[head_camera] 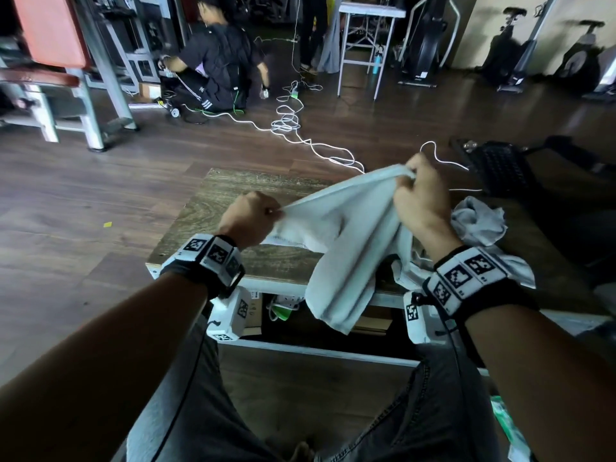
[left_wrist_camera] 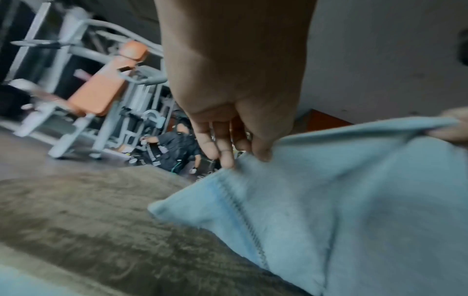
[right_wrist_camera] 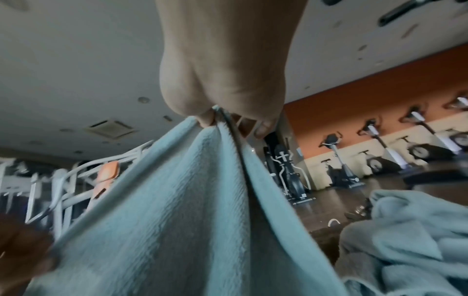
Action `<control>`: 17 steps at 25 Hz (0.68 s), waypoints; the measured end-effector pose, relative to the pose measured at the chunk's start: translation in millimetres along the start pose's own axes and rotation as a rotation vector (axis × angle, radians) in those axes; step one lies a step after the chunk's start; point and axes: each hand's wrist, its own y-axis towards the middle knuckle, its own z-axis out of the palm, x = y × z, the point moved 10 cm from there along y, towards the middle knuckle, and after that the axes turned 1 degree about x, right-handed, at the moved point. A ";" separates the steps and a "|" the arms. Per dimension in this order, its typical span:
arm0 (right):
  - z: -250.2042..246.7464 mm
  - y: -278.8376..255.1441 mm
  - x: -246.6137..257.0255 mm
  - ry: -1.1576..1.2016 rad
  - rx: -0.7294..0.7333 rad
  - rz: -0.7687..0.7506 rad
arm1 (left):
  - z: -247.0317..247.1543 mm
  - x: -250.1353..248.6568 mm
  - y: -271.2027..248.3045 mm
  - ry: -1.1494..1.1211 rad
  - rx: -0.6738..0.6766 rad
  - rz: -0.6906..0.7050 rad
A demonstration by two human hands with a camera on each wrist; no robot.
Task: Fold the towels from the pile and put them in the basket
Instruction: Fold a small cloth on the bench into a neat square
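A pale blue towel (head_camera: 346,235) hangs in the air above the wooden table (head_camera: 233,201), stretched between both hands. My left hand (head_camera: 253,213) pinches its left edge near a corner (left_wrist_camera: 255,158). My right hand (head_camera: 416,191) is higher and grips the opposite upper edge (right_wrist_camera: 215,120), so the cloth slopes up to the right. The towel's lower end droops past the table's near edge. The pile of crumpled towels (head_camera: 480,221) lies on the table's right side, behind my right wrist (right_wrist_camera: 410,240). A dark basket (head_camera: 500,165) stands just beyond the table at the right.
White cables (head_camera: 290,121) trail across the dark wood floor beyond the table. A person in black (head_camera: 216,61) crouches at the back by gym machines (head_camera: 66,78). Exercise bikes (head_camera: 550,61) line the far right wall. A metal stool (head_camera: 366,45) stands at the back.
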 end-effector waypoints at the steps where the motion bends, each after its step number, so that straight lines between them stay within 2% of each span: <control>1: -3.7 6.1 -11.1 0.004 -0.003 0.060 | -5.1 13.2 -2.0 -0.043 -0.044 -0.029; 3: 4.3 13.0 -27.2 -0.059 0.064 0.110 | -15.1 15.6 -3.6 -0.120 -0.127 -0.021; 6: 46.1 -1.0 -12.1 0.004 0.287 0.012 | -22.0 -10.9 3.4 -0.201 -0.176 -0.008; 8: 85.6 -22.4 14.2 0.114 0.525 -0.058 | -21.1 -46.1 8.9 -0.243 -0.159 0.102; 10: 107.3 -32.4 35.5 0.174 0.609 -0.118 | -14.6 -74.1 11.1 -0.280 -0.088 0.214; 12: 97.7 -22.5 45.2 0.115 0.480 -0.177 | -7.0 -70.9 14.2 -0.271 -0.001 0.198; 14: 71.7 -6.2 37.5 0.051 0.279 -0.139 | -2.4 -46.8 14.9 -0.154 0.060 0.129; 16: 54.5 -0.3 23.6 0.021 0.172 -0.068 | -3.7 -16.5 11.5 -0.078 0.055 0.020; 17: 54.0 -1.7 18.2 -0.004 0.166 -0.043 | -8.2 -6.1 9.5 -0.091 0.011 -0.026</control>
